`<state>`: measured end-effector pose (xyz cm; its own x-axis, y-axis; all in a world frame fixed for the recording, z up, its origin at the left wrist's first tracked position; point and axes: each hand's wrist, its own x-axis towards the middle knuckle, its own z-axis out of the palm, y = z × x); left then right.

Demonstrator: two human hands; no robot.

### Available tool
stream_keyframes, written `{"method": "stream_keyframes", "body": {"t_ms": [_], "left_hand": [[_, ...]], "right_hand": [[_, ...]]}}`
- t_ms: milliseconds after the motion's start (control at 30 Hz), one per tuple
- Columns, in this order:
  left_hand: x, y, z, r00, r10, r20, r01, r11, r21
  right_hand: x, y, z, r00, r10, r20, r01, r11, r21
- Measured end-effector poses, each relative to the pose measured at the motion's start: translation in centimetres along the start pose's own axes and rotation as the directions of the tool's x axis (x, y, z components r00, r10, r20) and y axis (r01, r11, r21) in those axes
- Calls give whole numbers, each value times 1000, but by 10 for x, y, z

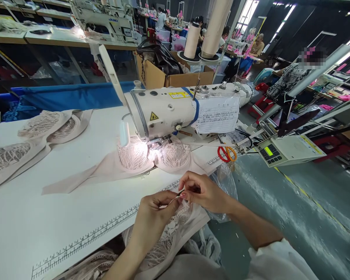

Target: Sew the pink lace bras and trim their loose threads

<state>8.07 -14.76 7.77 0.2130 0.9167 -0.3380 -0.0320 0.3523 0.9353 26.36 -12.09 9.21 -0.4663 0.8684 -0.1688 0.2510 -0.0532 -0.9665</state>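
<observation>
- Factory floor, head view: rows of sewing stations ran far back, with other people working at them. A white bench [46, 217] stood in front, with a ruler strip [104, 229] along its near edge.
- Sewing machine [175, 111] sat on the bench with its lamp lit and a paper sheet [217, 114] taped to its arm.
- Lace bra [151, 155] lay flat under the machine head, in the lamp light.
- More lace cups [31, 136] were piled at the bench's far left, well apart from the hands.
- Scissors [226, 153] with red and orange handles lay right of the machine. Control panel [282, 151] sat just past the bench edge.
- Thread cones [204, 31] stood behind the machine.
- Left hand [154, 216] and right hand [204, 190] met at the bench's near edge, fingertips touching.
- Fingers of both hands were pinched closed on the top edge of the lace piece [175, 229], which hung off the bench edge toward the lap.
- Something thin sat between the fingertips, too small to identify.
</observation>
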Motion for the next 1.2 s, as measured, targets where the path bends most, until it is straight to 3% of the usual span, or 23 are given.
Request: {"method": "stream_keyframes", "body": {"t_ms": [267, 533, 833, 1200], "left_hand": [[-3, 4, 2, 998, -54, -42, 53, 998, -32], [-1, -4, 1, 994, -45, -99, 39, 998, -55], [-1, -4, 1, 997, -49, -59, 44, 996, -79], [1, -7, 1, 998, -32, -53, 29, 998, -63]], "right_hand": [[2, 12, 0, 996, -8, -94, 21, 990, 139], [-1, 5, 1, 997, 23, -72, -20, 999, 50], [-1, 4, 7, 998, -49, -44, 50, 999, 14], [0, 3, 8, 980, -156, -121, 143, 984, -111]]}}
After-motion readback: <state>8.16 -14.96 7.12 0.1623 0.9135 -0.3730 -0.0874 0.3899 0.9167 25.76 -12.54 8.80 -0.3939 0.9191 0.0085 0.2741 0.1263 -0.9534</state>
